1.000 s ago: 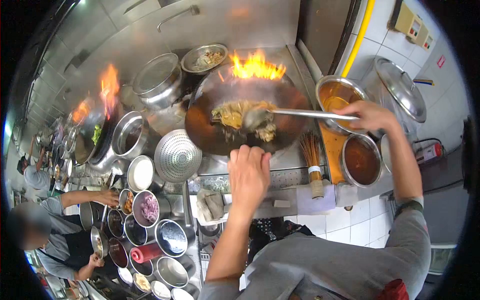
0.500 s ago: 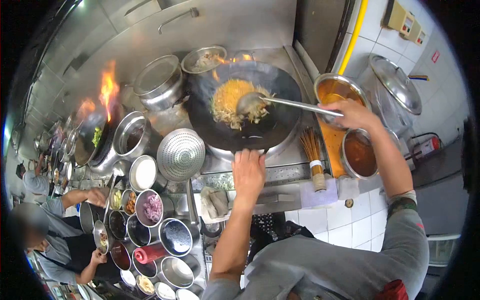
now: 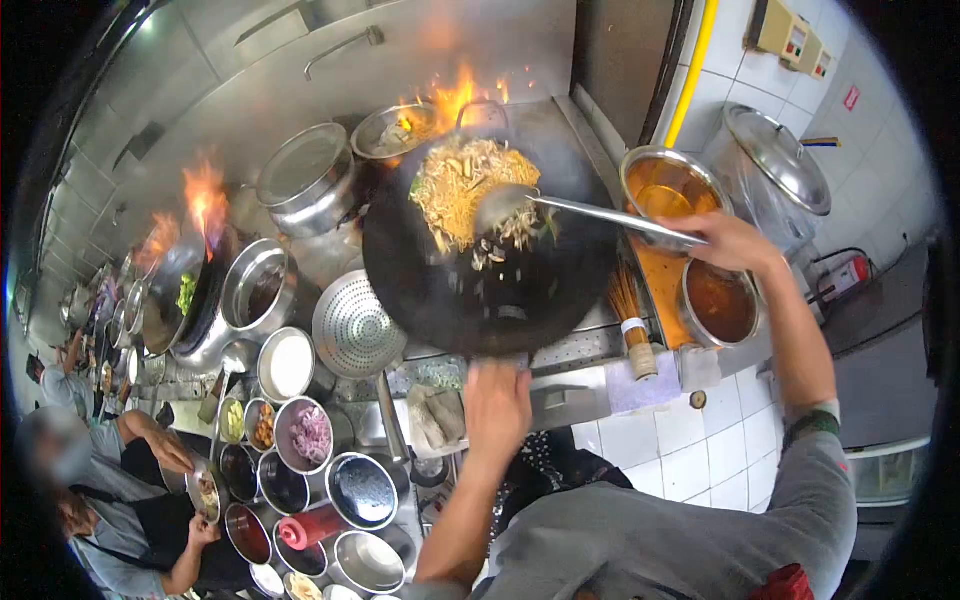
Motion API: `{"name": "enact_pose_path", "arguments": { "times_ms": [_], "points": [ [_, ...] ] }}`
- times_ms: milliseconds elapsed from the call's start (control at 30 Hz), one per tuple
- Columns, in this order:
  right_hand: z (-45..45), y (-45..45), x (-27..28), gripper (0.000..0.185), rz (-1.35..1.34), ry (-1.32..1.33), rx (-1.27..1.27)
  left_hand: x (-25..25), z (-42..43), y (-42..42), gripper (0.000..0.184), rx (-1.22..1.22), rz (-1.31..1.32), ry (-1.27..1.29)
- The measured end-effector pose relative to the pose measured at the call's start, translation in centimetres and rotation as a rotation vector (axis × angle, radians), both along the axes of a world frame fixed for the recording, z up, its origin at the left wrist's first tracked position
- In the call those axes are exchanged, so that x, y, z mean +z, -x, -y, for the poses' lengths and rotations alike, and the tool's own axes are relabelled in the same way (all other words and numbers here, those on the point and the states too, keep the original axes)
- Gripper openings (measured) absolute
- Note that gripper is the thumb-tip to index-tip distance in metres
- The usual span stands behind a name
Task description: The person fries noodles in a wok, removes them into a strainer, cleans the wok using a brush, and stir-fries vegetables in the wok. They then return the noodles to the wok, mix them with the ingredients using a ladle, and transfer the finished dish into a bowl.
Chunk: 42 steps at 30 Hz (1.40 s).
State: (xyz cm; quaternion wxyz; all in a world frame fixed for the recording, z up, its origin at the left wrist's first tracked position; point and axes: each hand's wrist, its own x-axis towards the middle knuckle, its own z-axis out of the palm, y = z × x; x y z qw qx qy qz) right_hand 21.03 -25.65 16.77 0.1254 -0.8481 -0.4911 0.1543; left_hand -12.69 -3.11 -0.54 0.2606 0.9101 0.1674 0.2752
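My left hand [image 3: 497,408] is closed at the near edge of a large dark wok [image 3: 520,310], gripping its rim or handle; the exact grip is hidden. Noodles with mixed pieces [image 3: 465,190] are bunched toward the wok's far left part, some of them blurred. Closed round the end of a long metal ladle [image 3: 610,215] is my right hand [image 3: 738,242], over the pots on the right. The ladle's bowl rests against the noodles. Flames [image 3: 460,95] rise behind the wok.
A perforated skimmer [image 3: 357,322] lies left of the wok. A bamboo brush [image 3: 637,345] and a pot of orange liquid [image 3: 665,195] stand on the right. Several ingredient pots, one with sliced onion [image 3: 308,437], fill the lower left. A co-worker [image 3: 130,500] holds a small pan there.
The wok has come nearer, with my left hand drawn down slightly. The noodles have shifted up and spread, the ladle still among them. Flames at the back have grown since half a second ago.
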Motion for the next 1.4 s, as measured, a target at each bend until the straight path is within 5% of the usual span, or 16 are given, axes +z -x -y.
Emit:
{"name": "enact_pose_path", "arguments": {
  "times_ms": [167,200,300,367,467,567,700,800,833,867,1000,1167,1267,1333,1400],
  "points": [
    [1.3,0.7,4.7,0.059,-0.294,0.297,-0.234,11.3,-0.4,0.0,0.011,0.006,0.151,-0.016],
    [0.8,-0.3,2.8,0.068,-0.127,0.181,0.039,10.8,-1.5,-1.7,0.011,-0.024,0.154,-0.045],
    [-3.0,-0.4,-3.5,0.067,0.027,0.002,0.049,2.8,-3.4,-5.2,0.011,0.069,0.084,-0.094],
    [-1.9,-0.1,-3.1,0.064,0.057,-0.014,0.019,-1.4,-3.1,-3.2,0.012,0.02,0.071,-0.115],
    [2.2,-1.2,0.6,0.063,-0.05,-0.01,0.08,3.8,0.6,1.8,0.011,-0.014,0.055,-0.008],
    [2.1,-1.3,4.5,0.063,-0.392,0.257,-0.237,11.0,0.3,-0.6,0.011,0.004,0.157,-0.045],
    [-2.4,-3.2,-1.4,0.058,-0.008,0.035,0.095,3.7,-2.3,-6.6,0.014,0.085,0.102,-0.091],
    [-2.0,-4.2,-3.0,0.054,0.072,-0.094,0.105,-2.2,-0.8,-3.4,0.012,0.063,0.04,-0.053],
    [-0.6,-3.7,-1.1,0.061,0.043,-0.112,0.124,-0.4,0.8,-1.0,0.01,-0.022,0.043,-0.165],
    [2.1,-6.0,-1.4,0.063,0.05,-0.06,0.119,0.1,2.3,0.5,0.012,-0.047,0.045,0.078],
    [3.1,-15.7,-0.3,0.05,-0.175,0.099,0.378,8.2,2.1,-3.4,0.026,0.133,0.241,-0.054],
    [-2.3,-16.4,-5.7,0.057,-0.044,0.115,0.23,-2.7,0.0,-8.3,0.02,0.285,0.14,-0.145],
    [-0.6,-13.8,1.3,0.053,-0.104,0.224,0.21,-1.2,4.7,-2.2,0.021,0.139,-0.153,0.079],
    [1.7,-13.1,4.1,0.044,-0.173,0.312,0.176,2.3,5.6,-1.4,0.022,0.245,0.131,-0.118],
    [1.7,-16.0,3.7,0.06,-0.249,0.327,0.276,6.7,4.4,-3.2,0.022,0.265,0.331,-0.064]
  ]
}}
